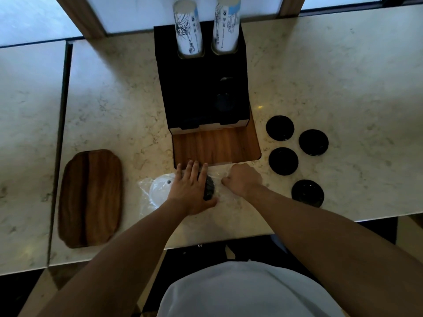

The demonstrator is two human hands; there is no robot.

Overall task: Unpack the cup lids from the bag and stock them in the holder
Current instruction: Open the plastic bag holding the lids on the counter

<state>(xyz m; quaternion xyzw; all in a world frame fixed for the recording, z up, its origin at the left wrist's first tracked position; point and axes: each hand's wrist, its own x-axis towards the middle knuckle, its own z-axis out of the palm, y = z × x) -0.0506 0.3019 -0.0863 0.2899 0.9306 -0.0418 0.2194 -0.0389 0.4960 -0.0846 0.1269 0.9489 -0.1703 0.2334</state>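
Observation:
A clear plastic bag [146, 191] lies on the marble counter in front of me, with a white lid [160, 191] at its left end and a stack of black lids [209, 188] inside. My left hand [191, 188] lies flat over the bag, fingers spread, pressing on the lid stack. My right hand [242, 179] is fisted on the bag's right end, pinching the plastic. The black holder [201, 88] stands beyond, on a wooden base [215, 145]. Several loose black lids [279, 128] [313, 142] [283, 161] [307, 193] lie to the right.
Two stacks of printed paper cups [187, 30] [225, 26] stand in the holder's rear slots. A wooden tray [90, 197] lies on the counter at the left. The counter's front edge [229, 239] runs just below my forearms. A seam [59, 145] splits the counter at left.

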